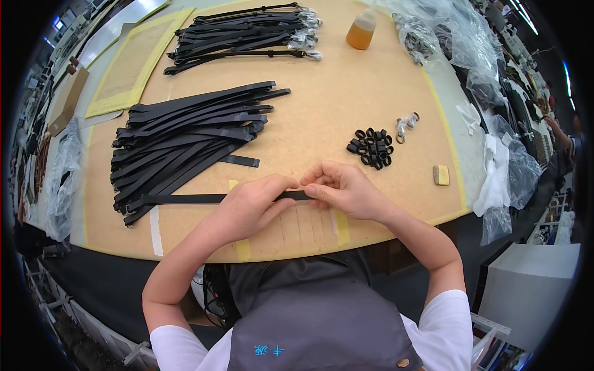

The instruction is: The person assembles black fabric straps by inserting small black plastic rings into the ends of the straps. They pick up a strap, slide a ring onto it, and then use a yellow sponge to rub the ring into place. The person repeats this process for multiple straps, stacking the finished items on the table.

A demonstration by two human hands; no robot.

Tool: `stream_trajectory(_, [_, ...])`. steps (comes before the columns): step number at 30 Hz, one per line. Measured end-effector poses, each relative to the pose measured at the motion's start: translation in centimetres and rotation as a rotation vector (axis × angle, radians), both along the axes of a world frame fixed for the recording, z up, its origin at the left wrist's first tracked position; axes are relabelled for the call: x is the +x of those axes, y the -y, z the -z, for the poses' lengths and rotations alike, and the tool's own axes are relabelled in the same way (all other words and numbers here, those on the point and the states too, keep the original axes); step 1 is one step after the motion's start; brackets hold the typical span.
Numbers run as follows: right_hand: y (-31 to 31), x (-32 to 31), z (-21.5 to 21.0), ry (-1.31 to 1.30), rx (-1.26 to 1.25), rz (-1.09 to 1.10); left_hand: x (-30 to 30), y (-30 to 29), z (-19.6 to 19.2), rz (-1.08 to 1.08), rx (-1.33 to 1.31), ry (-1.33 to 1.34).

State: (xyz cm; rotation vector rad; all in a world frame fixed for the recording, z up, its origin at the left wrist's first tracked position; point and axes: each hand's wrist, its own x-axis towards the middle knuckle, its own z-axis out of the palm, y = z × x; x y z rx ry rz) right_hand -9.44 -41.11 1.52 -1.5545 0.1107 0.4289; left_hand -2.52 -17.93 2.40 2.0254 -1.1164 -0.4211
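A single black strap (182, 199) lies crosswise on the tan work board, close to its front edge. My left hand (255, 201) is closed around the strap's middle, thumb and fingers on either side. At the strap's right end, my right hand (349, 188) pinches with thumb and index finger; whether a small loop is also between those fingertips is hidden. Beyond my left hand spreads a pile of black straps (185, 136), partly under the held strap's left end. Several small black loops (374, 148) are heaped beyond my right hand, beside metal clasps (405, 127) in clear wrapping.
More black straps (241, 37) with wrapped hardware lie at the far side. A bottle of amber liquid (361, 34) stands at far right of them. Nearer right sits a small yellowish block (440, 175). Plastic bags (464, 43) crowd the right edge; a yellow-edged sheet (133, 68) lies far left.
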Motion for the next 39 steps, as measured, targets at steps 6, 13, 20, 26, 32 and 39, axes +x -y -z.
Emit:
stream_trajectory(6, [8.8, 0.8, -2.3, 0.529, -0.922, 0.346, 1.8, 2.8, 1.0, -0.058, 0.009, 0.055])
stream_trajectory(13, [16.7, 0.2, -0.9, 0.243, -1.084, 0.477, 2.6, 2.7, 1.6, -0.073, -0.129, -0.120])
stream_trajectory(20, [14.4, 1.3, 0.7, 0.353, -0.906, 0.502, 2.9, 2.4, 2.1, -0.093, -0.161, -0.102])
stream_trajectory(26, [8.4, 1.0, -2.9, 0.402, -0.865, 0.212, 2.9, 2.3, 1.7, -0.114, -0.127, -0.143])
stream_trajectory(32, [6.4, 2.0, -1.3, 0.510, -1.040, 0.052, 3.0, 2.1, 2.5, -0.088, -0.182, -0.093])
stream_trajectory(39, [8.1, 1.3, -3.3, 0.296, -1.178, 0.248, 3.0, 1.6, 2.4, -0.096, -0.140, -0.121])
